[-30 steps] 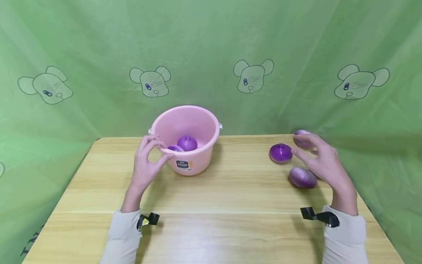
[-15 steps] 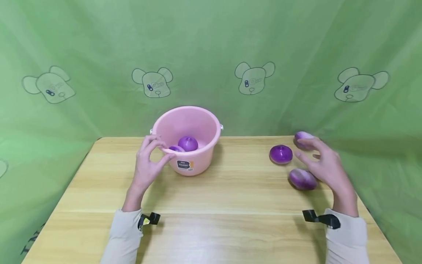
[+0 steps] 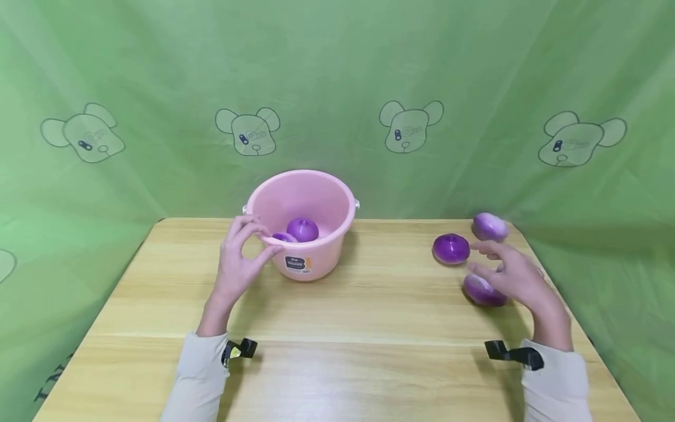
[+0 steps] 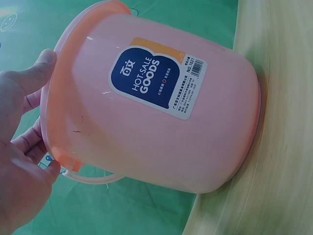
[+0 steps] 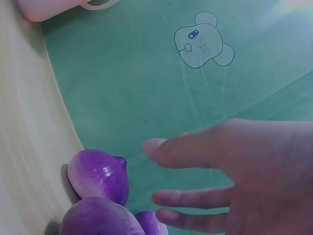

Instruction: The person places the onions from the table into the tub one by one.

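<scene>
My left hand (image 3: 238,261) pinches the near left rim of a pink bucket (image 3: 316,261), thumb outside and fingers over the edge. Inside the bucket lie two purple onions, one round onion (image 3: 303,230) and another partly hidden by the rim. In the left wrist view the thumb (image 4: 46,58) rests at the rim. My right hand (image 3: 519,275) hovers with fingers apart and nothing in them. Below it lies an onion (image 3: 482,291), partly covered by the hand. Just left of its fingertips is a dark purple onion (image 3: 451,249); a paler onion (image 3: 490,227) lies behind.
The bucket stands near the back of a wooden table (image 3: 337,351), with its white handle (image 4: 98,178) hanging at the far side. A green curtain (image 3: 337,70) printed with bear heads closes off the back and both sides, close to the table edges.
My right hand has drawn down toward the near onion, uncovering the paler onion at the back. The left hand keeps its grip on the bucket rim. The head view has shifted slightly.
</scene>
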`<state>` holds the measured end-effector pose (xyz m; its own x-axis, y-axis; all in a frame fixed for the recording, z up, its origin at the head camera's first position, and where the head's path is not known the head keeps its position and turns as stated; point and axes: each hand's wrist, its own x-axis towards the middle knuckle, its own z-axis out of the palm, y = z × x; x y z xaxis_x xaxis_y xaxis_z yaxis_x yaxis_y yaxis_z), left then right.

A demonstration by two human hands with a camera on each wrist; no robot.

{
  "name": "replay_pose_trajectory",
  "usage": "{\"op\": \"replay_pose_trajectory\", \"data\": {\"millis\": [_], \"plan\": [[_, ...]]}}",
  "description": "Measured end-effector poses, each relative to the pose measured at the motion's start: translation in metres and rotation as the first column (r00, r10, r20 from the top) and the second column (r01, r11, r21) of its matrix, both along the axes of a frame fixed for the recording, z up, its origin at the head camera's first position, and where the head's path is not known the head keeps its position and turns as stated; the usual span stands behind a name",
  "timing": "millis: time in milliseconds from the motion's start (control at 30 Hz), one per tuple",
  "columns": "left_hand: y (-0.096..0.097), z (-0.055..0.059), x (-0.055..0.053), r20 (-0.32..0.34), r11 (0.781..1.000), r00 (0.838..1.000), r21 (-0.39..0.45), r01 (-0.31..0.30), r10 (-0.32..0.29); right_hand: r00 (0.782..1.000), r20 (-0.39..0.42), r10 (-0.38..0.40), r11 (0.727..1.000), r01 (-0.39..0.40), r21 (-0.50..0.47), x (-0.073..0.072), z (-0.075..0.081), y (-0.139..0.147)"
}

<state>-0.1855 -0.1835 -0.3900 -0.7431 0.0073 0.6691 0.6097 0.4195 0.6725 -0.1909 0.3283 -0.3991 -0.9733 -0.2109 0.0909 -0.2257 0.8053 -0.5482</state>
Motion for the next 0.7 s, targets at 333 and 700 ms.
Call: {"op": "replay_pose_trajectory", "data": {"millis": [333,700], "plan": [[-0.012,-0.020,-0.016,-0.022,1.000,1.000,-0.007,0.015,-0.015,0.995,0.092,0.049,0.998,-0.053,0.038,0.001,-0.003,0.001],[-0.013,-0.017,-0.017,-0.001,1.000,1.000,-0.008,0.011,-0.011,0.986,0.158,0.055,0.995,-0.067,0.073,0.000,-0.006,0.002]]}}
